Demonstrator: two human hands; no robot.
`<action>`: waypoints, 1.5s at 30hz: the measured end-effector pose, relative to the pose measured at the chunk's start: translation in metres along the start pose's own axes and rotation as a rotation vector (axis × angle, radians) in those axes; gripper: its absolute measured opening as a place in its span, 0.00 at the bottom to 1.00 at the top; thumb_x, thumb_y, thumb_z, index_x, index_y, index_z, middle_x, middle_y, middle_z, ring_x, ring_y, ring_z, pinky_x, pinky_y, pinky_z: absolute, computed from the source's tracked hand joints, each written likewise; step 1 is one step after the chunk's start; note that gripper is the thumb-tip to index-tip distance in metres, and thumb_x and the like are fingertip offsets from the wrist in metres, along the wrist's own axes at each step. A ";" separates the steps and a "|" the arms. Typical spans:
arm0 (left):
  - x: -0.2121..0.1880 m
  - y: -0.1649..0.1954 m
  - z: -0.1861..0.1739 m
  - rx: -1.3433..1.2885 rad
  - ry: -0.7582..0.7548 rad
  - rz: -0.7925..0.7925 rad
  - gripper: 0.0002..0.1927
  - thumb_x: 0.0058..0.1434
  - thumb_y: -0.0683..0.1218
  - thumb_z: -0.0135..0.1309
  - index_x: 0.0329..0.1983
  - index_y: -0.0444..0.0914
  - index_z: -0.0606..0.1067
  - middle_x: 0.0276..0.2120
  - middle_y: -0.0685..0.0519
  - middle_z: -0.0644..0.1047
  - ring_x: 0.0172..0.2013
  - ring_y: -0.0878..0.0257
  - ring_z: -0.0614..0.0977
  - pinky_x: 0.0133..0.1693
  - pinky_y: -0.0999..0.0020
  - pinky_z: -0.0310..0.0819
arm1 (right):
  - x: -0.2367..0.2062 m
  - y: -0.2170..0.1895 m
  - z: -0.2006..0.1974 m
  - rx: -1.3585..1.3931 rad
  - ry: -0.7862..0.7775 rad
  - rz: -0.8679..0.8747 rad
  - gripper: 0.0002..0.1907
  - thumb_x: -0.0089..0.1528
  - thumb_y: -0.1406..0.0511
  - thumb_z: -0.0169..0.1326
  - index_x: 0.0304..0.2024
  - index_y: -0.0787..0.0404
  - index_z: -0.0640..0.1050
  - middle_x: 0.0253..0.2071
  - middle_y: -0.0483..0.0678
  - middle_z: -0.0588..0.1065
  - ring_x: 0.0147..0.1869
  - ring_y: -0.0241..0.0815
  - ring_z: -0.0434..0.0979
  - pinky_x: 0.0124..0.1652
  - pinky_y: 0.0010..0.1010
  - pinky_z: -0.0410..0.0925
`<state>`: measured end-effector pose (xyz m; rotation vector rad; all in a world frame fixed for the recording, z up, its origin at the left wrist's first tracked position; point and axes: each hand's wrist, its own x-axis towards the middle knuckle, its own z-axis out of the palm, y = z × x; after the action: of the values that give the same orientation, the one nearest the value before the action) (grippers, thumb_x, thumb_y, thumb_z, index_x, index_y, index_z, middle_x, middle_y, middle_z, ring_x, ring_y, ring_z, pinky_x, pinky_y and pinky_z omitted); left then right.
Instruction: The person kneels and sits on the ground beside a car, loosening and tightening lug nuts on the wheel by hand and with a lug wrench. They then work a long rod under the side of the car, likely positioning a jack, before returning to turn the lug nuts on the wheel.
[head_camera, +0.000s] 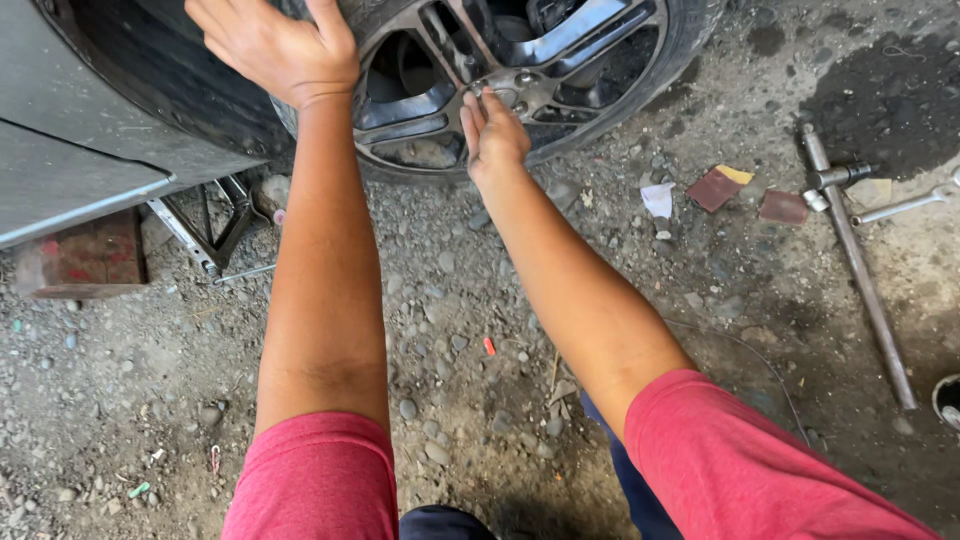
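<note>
Left hand: spread flat against the tyre, grasping nothing; likely steadies the wheel.
Right hand: fingertips pinched at a lug nut on the hub, fingers pointing up toward the wheel centre.
Wheel: dark alloy, mounted on the car, face turned toward the person, axle axis roughly level.
Jack: under the sill, beside a red block (car seems raised).
Wrench: cross-shaped, lying on gravel at right, long bar running away from the person, well apart from both hands.

Wheel ahead; jack left below it (under the car body); wrench right on gravel.
</note>
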<state>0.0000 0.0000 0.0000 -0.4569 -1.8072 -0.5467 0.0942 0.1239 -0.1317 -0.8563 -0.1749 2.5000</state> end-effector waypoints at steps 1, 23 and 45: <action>0.000 0.003 -0.002 -0.008 -0.010 -0.017 0.32 0.65 0.67 0.51 0.52 0.34 0.70 0.51 0.39 0.69 0.54 0.40 0.70 0.52 0.49 0.65 | -0.001 0.000 -0.002 -0.014 0.011 -0.020 0.09 0.63 0.70 0.58 0.45 0.64 0.76 0.45 0.50 0.80 0.48 0.45 0.83 0.47 0.33 0.77; 0.009 -0.007 0.014 -0.109 -0.041 -0.075 0.29 0.68 0.65 0.47 0.54 0.36 0.72 0.53 0.47 0.71 0.54 0.49 0.73 0.53 0.53 0.66 | 0.006 0.026 0.014 -0.301 0.049 -0.359 0.14 0.59 0.69 0.62 0.45 0.67 0.74 0.39 0.52 0.81 0.40 0.42 0.84 0.35 0.32 0.76; 0.007 -0.027 0.019 -0.138 -0.040 -0.051 0.29 0.69 0.65 0.46 0.54 0.36 0.72 0.52 0.48 0.71 0.53 0.50 0.73 0.53 0.53 0.67 | 0.013 0.043 0.015 -0.353 0.023 -0.435 0.12 0.59 0.69 0.63 0.41 0.69 0.75 0.32 0.49 0.80 0.33 0.38 0.83 0.30 0.28 0.74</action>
<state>-0.0316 -0.0106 -0.0013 -0.5201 -1.8308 -0.7054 0.0590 0.0934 -0.1381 -0.8708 -0.7296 2.0781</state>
